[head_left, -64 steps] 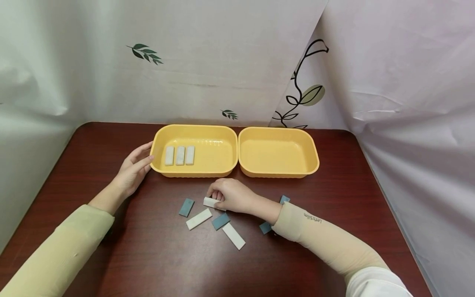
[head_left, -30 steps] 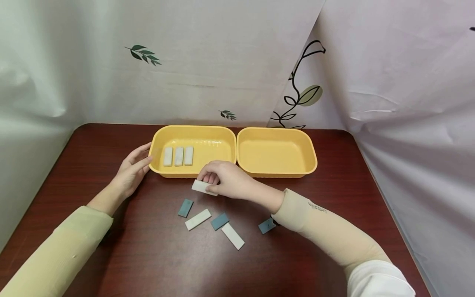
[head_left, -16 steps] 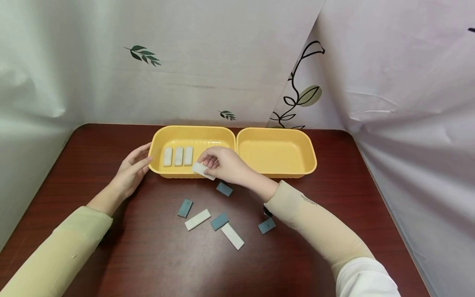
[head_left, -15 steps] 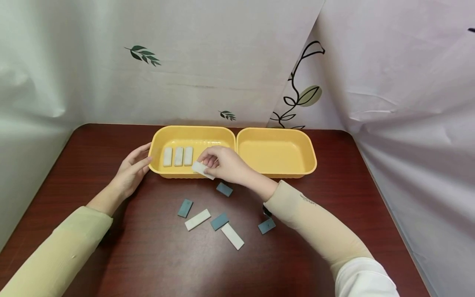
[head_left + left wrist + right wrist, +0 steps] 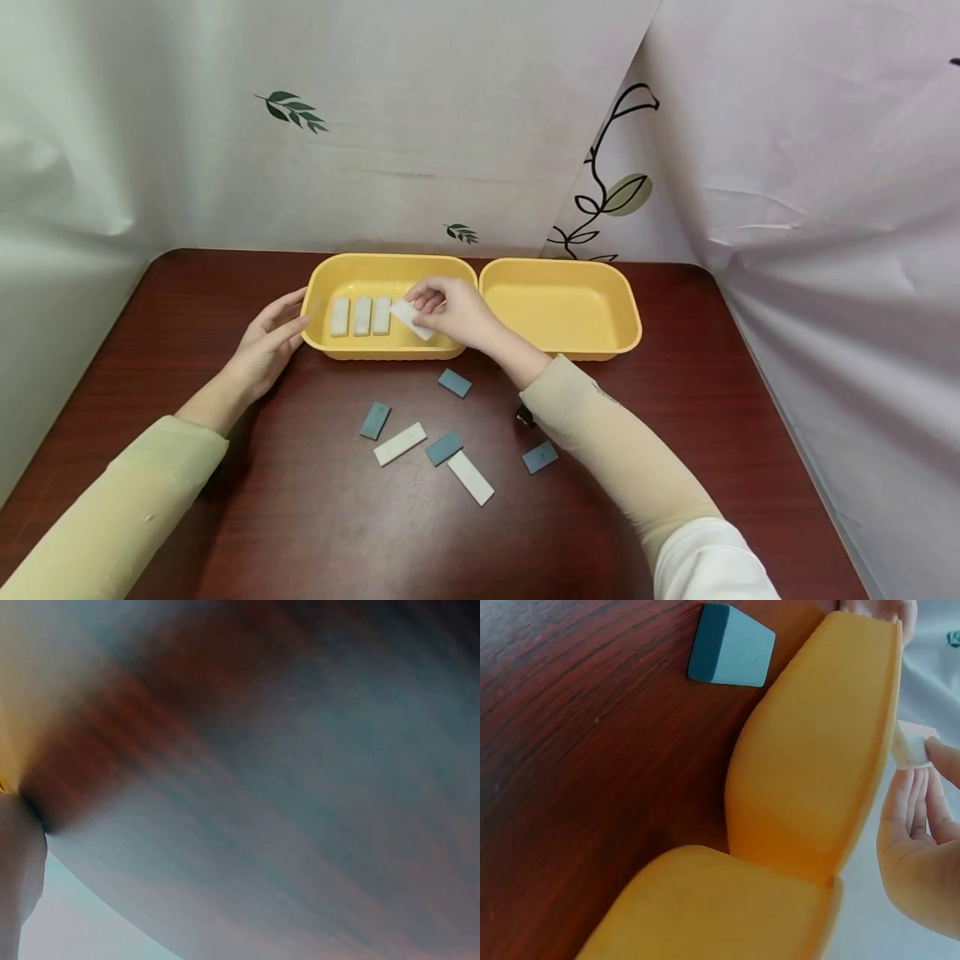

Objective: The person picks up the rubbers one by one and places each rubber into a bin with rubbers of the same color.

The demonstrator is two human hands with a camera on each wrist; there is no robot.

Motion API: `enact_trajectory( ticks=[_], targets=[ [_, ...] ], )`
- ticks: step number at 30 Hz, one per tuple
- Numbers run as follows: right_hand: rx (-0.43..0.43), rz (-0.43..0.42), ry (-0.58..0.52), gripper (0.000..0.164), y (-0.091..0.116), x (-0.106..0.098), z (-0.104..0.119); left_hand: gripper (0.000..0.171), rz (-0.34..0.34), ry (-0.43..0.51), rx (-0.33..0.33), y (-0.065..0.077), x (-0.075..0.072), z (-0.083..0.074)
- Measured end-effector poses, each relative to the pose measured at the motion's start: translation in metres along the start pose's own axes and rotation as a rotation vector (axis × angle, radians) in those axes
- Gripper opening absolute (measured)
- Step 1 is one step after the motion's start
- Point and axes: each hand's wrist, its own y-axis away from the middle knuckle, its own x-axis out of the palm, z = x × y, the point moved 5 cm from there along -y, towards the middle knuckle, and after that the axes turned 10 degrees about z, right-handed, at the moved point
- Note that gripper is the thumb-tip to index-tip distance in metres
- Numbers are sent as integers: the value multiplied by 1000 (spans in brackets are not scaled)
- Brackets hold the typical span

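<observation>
In the head view my right hand (image 5: 456,310) pinches a small white rectangular block (image 5: 408,319) between thumb and fingers, over the left yellow bin (image 5: 390,353). The right wrist view has the same white block (image 5: 910,745) just past the bin's rim. Three white blocks (image 5: 362,317) lie side by side in that bin's left part. My left hand (image 5: 264,346) holds the bin's left end, thumb on the rim and fingers along the outer wall, their tips partly hidden. The left wrist view is mostly blurred.
A second yellow bin (image 5: 561,347) stands against the first one's right side. In front, on the dark red table (image 5: 322,517), lie two white blocks (image 5: 471,477) and several blue blocks (image 5: 454,382). A pale patterned curtain (image 5: 375,167) hangs behind the table.
My right hand has lifted the white block off the table and carried it up and forward over the left bin. A blue block behind it has come into sight. The left hand stays put.
</observation>
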Motion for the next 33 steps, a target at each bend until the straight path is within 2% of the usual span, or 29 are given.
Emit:
enact_trajectory(
  ticks=[9,19,22,29,33],
  targets=[
    [48,-40,-81,25,-14,1,-15,41,-6,-27,-20,0,0,0],
    [124,-61,-119,24,-28,7,-26,41,4,7,8,-1,0,-1],
    [142,-73,-186,25,-32,9,-28,41,6,8,11,-2,-1,-1],
    [224,-112,-430,28,-40,13,-34,41,4,9,10,-2,-2,0],
    [267,-110,-495,30,-43,17,-38,40,3,9,9,-3,-2,1]
  ],
)
